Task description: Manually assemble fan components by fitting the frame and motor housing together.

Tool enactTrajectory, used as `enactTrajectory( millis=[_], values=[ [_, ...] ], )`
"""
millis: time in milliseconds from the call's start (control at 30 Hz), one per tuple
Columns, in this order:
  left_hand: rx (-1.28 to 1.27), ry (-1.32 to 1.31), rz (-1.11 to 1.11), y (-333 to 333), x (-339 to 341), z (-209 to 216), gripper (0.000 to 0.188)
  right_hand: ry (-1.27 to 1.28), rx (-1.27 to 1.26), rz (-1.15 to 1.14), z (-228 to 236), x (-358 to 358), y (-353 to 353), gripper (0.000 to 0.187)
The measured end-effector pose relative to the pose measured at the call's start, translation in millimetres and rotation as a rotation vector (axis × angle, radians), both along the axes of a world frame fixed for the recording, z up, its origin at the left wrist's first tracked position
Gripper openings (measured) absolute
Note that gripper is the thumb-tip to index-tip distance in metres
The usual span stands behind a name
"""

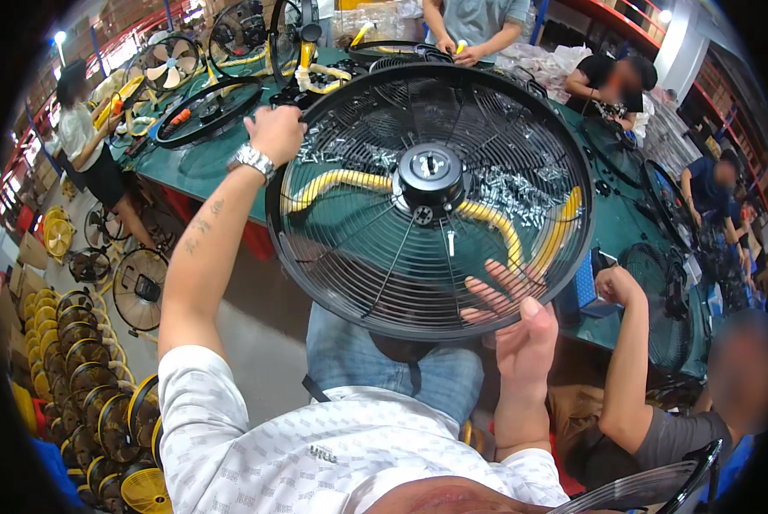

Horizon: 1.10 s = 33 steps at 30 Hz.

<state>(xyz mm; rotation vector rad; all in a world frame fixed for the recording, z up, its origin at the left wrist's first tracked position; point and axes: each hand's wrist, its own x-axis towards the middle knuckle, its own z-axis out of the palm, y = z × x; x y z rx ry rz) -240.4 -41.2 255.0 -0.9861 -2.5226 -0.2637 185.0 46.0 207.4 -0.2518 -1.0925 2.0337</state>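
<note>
The step in hand looks like steadying and turning the large round black fan guard [423, 216], which lies across the view over the near edge of the green worktop [221, 158] and reaches past it toward the person's lap. Whether its far rim rests on the worktop cannot be told.

The hands are well apart. The left hand [276, 133] is bent over the rim at the upper left; the right hand [525, 321] is at the lower right, thumb near the rim and fingers spread behind the wires. How firmly either one grips does not show.

This near-opposite hold should balance the weight of the central hub [431, 176] well. It would be best to carry the load on the stiff rim, as the thin wires could bend if pressed. Keeping the guard raised should stop it raking the loose screws [521, 193] and the yellow curved tube [341, 180] seen through it. The wristwatch [251, 161] could scrape the rim, and any swing rightward should spare the blue box [585, 287] and the neighbour's arm [628, 360].
</note>
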Motion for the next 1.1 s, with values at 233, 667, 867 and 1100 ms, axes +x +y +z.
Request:
enactTrajectory(
  millis=[233,667,867,1100],
  values=[
    [0.086,-0.114,-0.269,-2,-20,60,0.029,0.072,0.088,0.009,13,1,12,0.066],
    [-0.018,-0.104,-0.133,10,-26,51,0.028,0.061,0.075,0.103,7,-9,45,0.05],
    [-0.111,-0.075,-0.147,7,-21,38,0.022,0.085,0.006,0.091,6,-8,41,0.046],
    [-0.101,-0.043,-0.061,8,-16,21,0.024,0.042,0.051,0.057,7,-3,35,0.052]
  ],
)
